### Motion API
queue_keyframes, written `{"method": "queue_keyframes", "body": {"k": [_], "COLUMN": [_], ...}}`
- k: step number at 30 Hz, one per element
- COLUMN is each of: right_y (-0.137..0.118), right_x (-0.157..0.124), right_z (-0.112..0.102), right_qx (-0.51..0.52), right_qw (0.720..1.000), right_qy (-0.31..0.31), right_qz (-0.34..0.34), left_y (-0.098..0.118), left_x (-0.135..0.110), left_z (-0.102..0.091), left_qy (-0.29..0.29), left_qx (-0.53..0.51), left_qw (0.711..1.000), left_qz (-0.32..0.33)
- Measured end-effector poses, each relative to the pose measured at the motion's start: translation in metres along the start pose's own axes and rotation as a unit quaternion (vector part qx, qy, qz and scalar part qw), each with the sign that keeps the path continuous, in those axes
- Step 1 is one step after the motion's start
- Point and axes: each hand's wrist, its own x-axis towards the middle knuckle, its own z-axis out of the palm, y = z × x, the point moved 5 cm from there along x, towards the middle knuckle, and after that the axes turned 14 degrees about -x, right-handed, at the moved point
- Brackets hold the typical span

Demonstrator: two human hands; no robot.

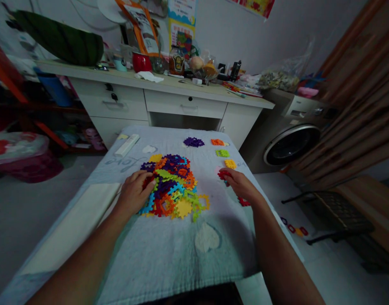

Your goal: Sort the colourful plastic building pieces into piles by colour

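Note:
A heap of colourful plastic interlocking pieces (169,186) lies mid-table, in purple, orange, red, green, blue and yellow. My left hand (133,192) is at the heap's left edge, thumb and forefinger closed around a red piece (147,181). Further right, my right hand (240,185) pinches another red piece (223,173) just above the cloth, with a bit of blue under its fingers. Beyond it lie small groups of one colour: orange (217,142), green (222,153), yellow (230,163) and purple (194,142). More red pieces (244,202) lie partly hidden under my right wrist.
A pale cloth (156,254) covers the table. A white box-shaped object (127,145) lies at its far left. Behind stands a white cabinet (188,108) crowded with jars and bags. A washing machine (289,131) and a stool (334,212) are on the right.

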Motion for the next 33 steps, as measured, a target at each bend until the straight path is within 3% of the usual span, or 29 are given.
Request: {"method": "queue_keyframes", "body": {"k": [5,12,26,29,33], "right_y": [0.028,0.036,0.037,0.024,-0.023], "right_x": [-0.042,-0.077,-0.084,-0.079,-0.063], "right_z": [-0.016,0.0,0.006,0.002,0.012], "right_qx": [-0.065,-0.198,-0.172,-0.18,-0.138], "right_qw": [0.997,0.977,0.982,0.982,0.989], "right_qy": [0.018,-0.016,-0.024,-0.007,-0.021], "right_qz": [0.034,0.074,0.076,0.063,-0.045], "left_y": [0.002,0.004,0.005,0.006,0.007], "left_x": [0.0,0.0,-0.002,-0.002,-0.002], "left_z": [0.0,-0.001,-0.003,-0.003,-0.004], "left_qy": [0.004,0.005,0.008,0.009,0.006], "left_qx": [-0.002,-0.007,-0.014,-0.014,-0.017], "left_qw": [1.0,1.0,1.0,1.0,1.0], "left_qz": [-0.003,-0.014,-0.01,-0.017,-0.017]}}
